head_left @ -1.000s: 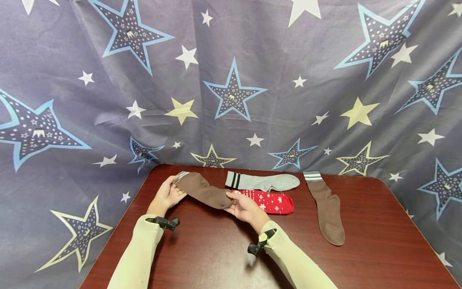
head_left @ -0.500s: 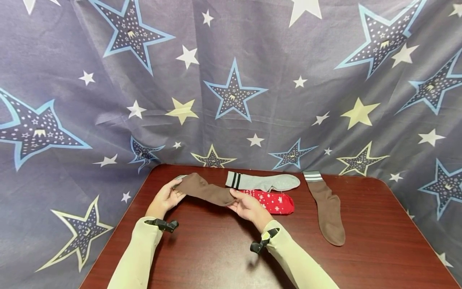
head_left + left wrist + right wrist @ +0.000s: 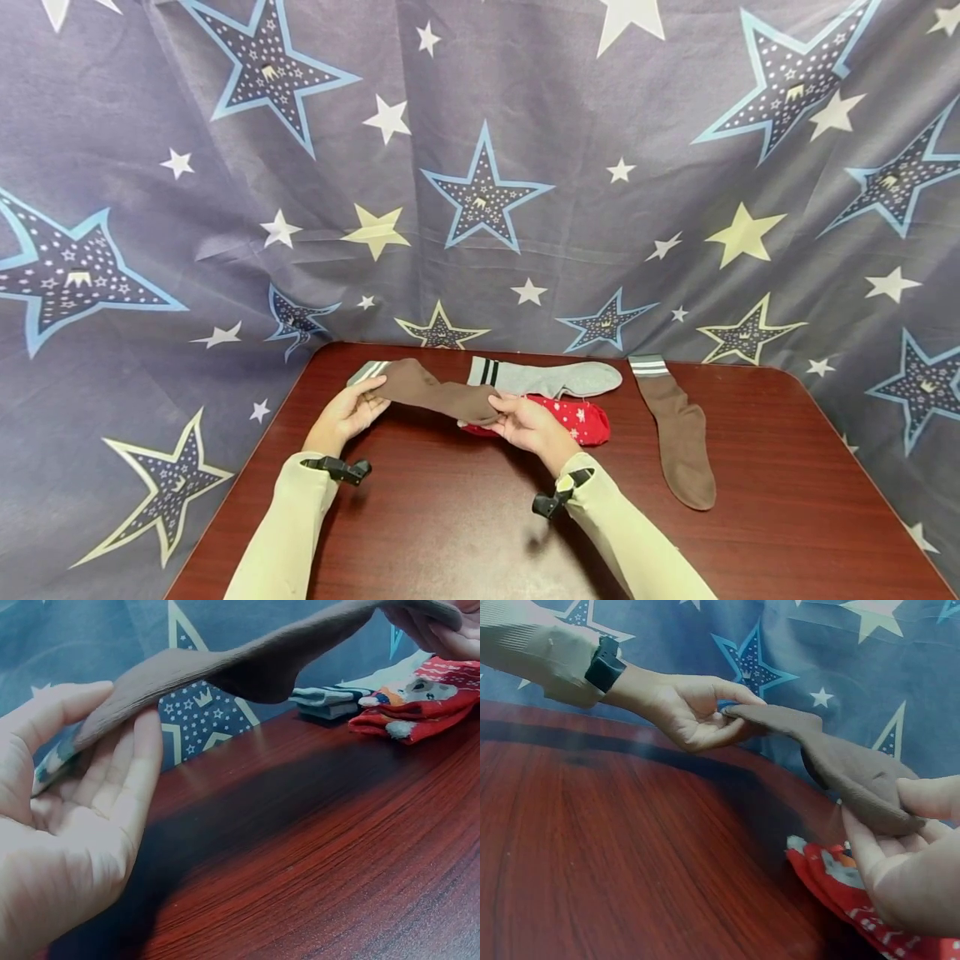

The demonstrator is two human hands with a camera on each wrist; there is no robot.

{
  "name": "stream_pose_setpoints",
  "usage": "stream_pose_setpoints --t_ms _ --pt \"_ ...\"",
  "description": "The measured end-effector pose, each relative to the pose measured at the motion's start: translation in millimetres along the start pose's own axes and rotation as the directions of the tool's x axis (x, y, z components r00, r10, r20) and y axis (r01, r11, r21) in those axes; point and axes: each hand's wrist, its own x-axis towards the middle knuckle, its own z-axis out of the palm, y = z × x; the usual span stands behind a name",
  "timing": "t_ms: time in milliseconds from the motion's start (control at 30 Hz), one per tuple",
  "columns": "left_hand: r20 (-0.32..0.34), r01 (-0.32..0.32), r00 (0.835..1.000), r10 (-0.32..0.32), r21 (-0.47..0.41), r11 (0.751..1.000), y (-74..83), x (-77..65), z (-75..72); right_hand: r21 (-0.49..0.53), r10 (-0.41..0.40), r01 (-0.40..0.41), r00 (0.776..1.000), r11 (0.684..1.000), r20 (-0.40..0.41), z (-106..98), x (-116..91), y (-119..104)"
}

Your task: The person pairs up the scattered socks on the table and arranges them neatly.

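Note:
A brown sock (image 3: 435, 393) with a grey, white-striped cuff is stretched sideways between both hands, above the table. My left hand (image 3: 347, 414) pinches it just below the cuff, thumb on top and fingers underneath. At the toe end, my right hand (image 3: 528, 427) pinches the sock the same way. In the left wrist view the sock's heel (image 3: 259, 682) sags between the hands. Behind and below the right hand lies a red sock (image 3: 588, 422) with white snowflakes, partly covered by that hand. The right wrist view shows the toe (image 3: 885, 806) between thumb and fingers.
A grey sock (image 3: 551, 377) with black stripes lies at the back, against the red one. Another brown striped sock (image 3: 682, 442) lies flat to the right. The dark red wooden table (image 3: 450, 533) ends at a star-patterned curtain (image 3: 480, 275).
My right hand has moved a little right and up with the toe, drawing the sock straighter. The striped cuff now sticks out past my left hand. The other socks have not moved.

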Motion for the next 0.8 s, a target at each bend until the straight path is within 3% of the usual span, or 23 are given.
stream_pose_setpoints --t_ms 400,800 --pt "0.078 0.006 0.997 -0.008 0.027 1.000 -1.2 3.5 6.5 -0.077 0.029 -0.032 0.999 0.997 -0.029 -16 -8 -11" --pt "0.152 0.011 0.988 -0.026 0.098 0.995 -2.5 1.2 13.5 -0.105 0.014 -0.008 0.998 0.994 0.061 -27 -15 -19"
